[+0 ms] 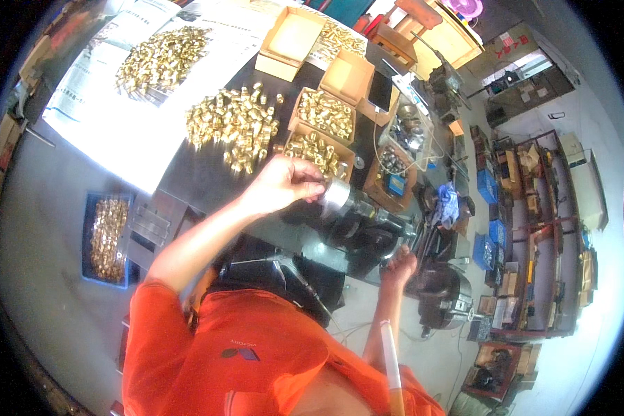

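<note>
A person in an orange-red short-sleeved shirt (256, 340), seen from above, works with both bare hands at a dark surface (200, 172). The left forearm (204, 239) angles from near left toward the far right; the left hand (286, 184) is turned back upward, thumb and fingers pinched together at the left end of a shiny silver metal cylinder (336, 197). Whether they grip a small part cannot be told. The cylinder sits at the left end of a dark metal machine (374, 220), at the surface's near right. The right forearm (381, 315) reaches forward, its hand lower and nearer; the right hand (399, 266) has curled fingers beside the machine's right end, what it grasps being unclear. Beyond the left hand lies a loose heap of small golden brass cylinders (232, 128).
</note>
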Motion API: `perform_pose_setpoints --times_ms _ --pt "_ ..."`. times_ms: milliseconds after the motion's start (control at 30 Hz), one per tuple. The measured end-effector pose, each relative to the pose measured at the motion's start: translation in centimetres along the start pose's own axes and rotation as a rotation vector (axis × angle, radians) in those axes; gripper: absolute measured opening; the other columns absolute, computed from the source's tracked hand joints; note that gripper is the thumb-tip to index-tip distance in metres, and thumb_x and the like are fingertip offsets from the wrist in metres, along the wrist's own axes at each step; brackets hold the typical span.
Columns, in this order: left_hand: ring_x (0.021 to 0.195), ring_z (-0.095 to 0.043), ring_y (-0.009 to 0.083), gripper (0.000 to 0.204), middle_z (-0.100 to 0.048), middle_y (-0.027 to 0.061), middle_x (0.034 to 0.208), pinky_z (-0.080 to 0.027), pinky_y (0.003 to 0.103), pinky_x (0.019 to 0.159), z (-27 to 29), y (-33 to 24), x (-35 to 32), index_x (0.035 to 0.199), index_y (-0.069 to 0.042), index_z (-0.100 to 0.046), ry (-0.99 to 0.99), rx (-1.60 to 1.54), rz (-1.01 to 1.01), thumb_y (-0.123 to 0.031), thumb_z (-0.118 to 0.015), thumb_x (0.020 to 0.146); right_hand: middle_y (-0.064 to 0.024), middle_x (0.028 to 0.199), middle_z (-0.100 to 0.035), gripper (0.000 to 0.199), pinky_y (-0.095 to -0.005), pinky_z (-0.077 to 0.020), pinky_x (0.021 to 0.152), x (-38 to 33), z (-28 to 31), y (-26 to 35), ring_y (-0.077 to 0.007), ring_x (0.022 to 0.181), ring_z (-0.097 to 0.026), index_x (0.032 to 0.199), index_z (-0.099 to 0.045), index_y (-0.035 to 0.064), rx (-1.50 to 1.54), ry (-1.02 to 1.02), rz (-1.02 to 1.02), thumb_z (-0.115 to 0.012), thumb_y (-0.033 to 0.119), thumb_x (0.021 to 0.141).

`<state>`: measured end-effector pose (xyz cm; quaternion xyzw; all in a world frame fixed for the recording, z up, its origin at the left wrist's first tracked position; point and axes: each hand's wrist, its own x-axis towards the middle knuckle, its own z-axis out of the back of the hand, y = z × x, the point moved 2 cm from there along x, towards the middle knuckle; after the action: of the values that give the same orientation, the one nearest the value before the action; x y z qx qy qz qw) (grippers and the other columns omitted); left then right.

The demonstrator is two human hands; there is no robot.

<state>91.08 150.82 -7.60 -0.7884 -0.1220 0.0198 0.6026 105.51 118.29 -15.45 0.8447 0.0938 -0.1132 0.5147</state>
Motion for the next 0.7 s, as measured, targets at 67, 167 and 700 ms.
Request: perform_pose_setpoints --times_ms 67,167,700 --pt "0.063 -0.056 0.0095 0.012 -0.060 0.0044 0.072 -0.048 0.023 0.060 -0.2 -0.2 0.0 0.083 0.002 -0.060 -0.018 -0.011 0.023 -0.009 -0.061 0.080 0.0018 0.062 -0.046 0.019 -0.0202 -0.0251 0.037 2.2 0.1 -1.5 -0.0078 0.045 -0.034 0.082 -0.054 0.0064 0.018 -0.126 -0.013 -0.044 0.023 0.081" --pt "0.061 -0.056 0.0093 0.018 -0.059 0.0042 0.070 -0.048 0.023 0.057 -0.3 -0.1 0.1 0.082 0.002 -0.060 -0.040 0.085 0.046 -0.016 -0.059 0.082 0.0008 0.062 -0.047 0.017 -0.0238 -0.0282 0.040 6.0 -2.2 -1.1 -0.0096 0.047 -0.038 0.078 -0.056 0.0074 -0.164 -0.042 0.166 -0.049 0.023 0.080" --pt "0.059 -0.055 0.0086 0.020 -0.058 0.0028 0.068 -0.047 0.022 0.055 -0.5 0.1 -0.1 0.083 0.001 -0.059 -0.089 -0.005 0.009 -0.019 -0.059 0.082 0.0040 0.054 -0.028 0.018 -0.0203 -0.0169 0.035 -2.5 -0.4 3.2 -0.0060 0.042 -0.023 0.075 -0.050 0.0061 0.069 0.267 0.230 -0.048 0.023 0.080"
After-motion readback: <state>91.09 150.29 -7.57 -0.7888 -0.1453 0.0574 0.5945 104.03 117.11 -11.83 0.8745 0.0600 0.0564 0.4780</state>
